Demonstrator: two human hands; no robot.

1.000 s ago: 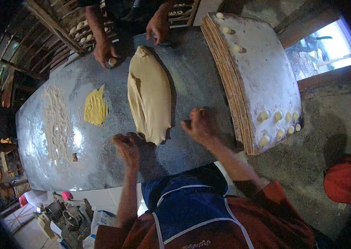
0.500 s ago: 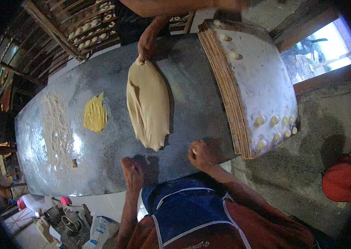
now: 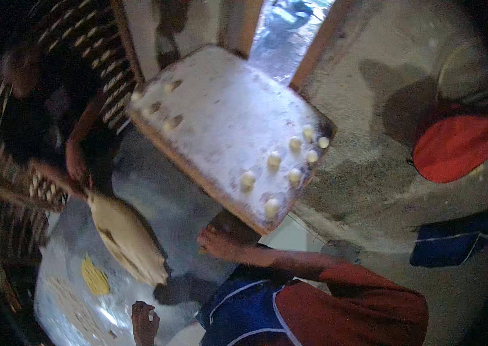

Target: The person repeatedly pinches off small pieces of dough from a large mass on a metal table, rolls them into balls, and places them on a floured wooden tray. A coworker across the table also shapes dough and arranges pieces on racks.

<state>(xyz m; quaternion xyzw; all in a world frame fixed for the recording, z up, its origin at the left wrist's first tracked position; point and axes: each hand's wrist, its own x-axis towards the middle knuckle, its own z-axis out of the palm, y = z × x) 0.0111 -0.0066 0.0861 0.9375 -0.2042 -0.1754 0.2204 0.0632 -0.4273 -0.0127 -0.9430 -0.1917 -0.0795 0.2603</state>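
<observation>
My left hand [image 3: 144, 323] is at the table's near edge, fingers curled round a small pale piece that looks like dough. To its right, my right hand [image 3: 221, 243] is closed over the table beside the floured board; a little pale yellow shows under its fingers, but what it holds is unclear. Between my hands and a co-worker lies a long, smooth slab of dough [image 3: 125, 233], apart from my hands. The co-worker's hand [image 3: 76, 164] grips its far end. A flattened yellow lump [image 3: 94, 277], soft and smeared, sits left of the slab.
A floured stack of boards [image 3: 215, 127] carries several small dough balls [image 3: 274, 160] at its right end and a few at the far left. Flour streaks the grey table [image 3: 183, 230]. Racks of dough pieces [image 3: 97, 46] stand behind the co-worker. A red cover [image 3: 457, 149] is at right.
My view has swung to the right, so the table and dough slab appear lower left and the boards are central. The co-worker now has both arms toward the slab's far end.
</observation>
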